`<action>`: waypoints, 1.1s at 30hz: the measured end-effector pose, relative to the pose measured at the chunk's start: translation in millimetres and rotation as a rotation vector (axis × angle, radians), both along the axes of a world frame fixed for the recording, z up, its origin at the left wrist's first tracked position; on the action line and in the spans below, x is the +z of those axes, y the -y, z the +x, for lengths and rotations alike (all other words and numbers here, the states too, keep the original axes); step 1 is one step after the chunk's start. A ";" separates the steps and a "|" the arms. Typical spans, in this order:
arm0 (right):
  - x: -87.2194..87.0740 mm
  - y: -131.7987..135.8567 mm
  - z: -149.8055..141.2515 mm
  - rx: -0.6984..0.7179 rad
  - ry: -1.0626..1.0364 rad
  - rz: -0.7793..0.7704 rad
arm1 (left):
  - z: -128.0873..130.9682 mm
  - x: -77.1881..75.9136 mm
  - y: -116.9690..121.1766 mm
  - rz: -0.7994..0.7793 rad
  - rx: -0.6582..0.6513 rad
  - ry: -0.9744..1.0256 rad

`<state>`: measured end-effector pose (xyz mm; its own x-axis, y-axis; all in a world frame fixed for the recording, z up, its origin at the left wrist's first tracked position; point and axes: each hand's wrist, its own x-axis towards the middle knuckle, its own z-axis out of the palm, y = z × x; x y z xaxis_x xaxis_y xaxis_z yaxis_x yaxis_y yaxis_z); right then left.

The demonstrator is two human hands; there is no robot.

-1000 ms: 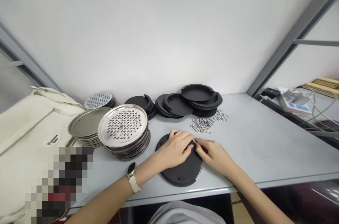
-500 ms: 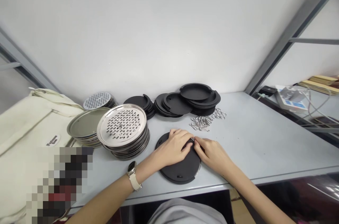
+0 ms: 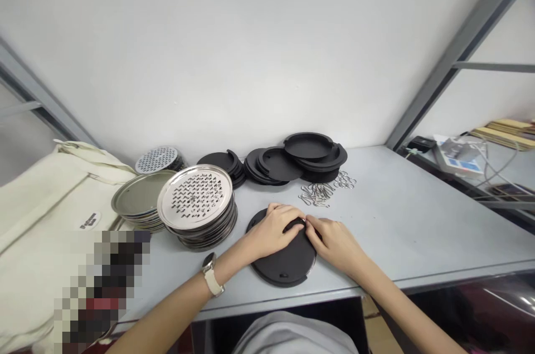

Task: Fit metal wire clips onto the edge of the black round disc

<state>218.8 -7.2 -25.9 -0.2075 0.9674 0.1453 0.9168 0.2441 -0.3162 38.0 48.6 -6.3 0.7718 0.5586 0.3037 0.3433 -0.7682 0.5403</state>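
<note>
A black round disc (image 3: 288,259) lies flat at the table's front edge. A small hole shows near its front, and a thin shiny metal edge along its right front side. My left hand (image 3: 276,231) lies over its upper part, fingers curled at the far rim and thumb bent in towards the right hand. At the upper right rim, my right hand (image 3: 334,239) pinches with thumb and forefinger; a tiny shiny bit shows there, too small to name. Just beyond the hands lies a pile of bent metal wire clips (image 3: 316,194).
Grater discs (image 3: 196,198) are stacked at left, beside a stack of plain metal discs (image 3: 142,195). Black round holders (image 3: 311,145) are piled along the wall. A cream bag (image 3: 50,214) occupies the left side. Metal posts (image 3: 443,64) frame the table.
Both hands stay at the disc's upper right rim with only slight finger movement. The camera view has shifted a little; the piles have not moved.
</note>
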 end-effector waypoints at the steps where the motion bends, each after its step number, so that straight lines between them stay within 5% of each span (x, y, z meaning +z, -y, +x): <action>1: 0.0 -0.3 0.3 0.000 -0.002 0.001 | -0.3 -0.3 -0.3 0.004 0.006 -0.003; 16: -6.5 -9.6 4.8 -0.013 0.009 0.007 | -1.9 3.4 4.0 0.112 -0.003 -0.060; 33: -6.0 -9.1 4.5 -0.011 0.051 -0.001 | -3.6 3.9 7.1 -0.020 0.035 -0.016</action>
<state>223.3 1.9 -31.9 -0.2040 0.9697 0.1343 0.9342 0.2338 -0.2695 34.4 41.5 -2.4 0.7561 0.5916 0.2799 0.3788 -0.7444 0.5499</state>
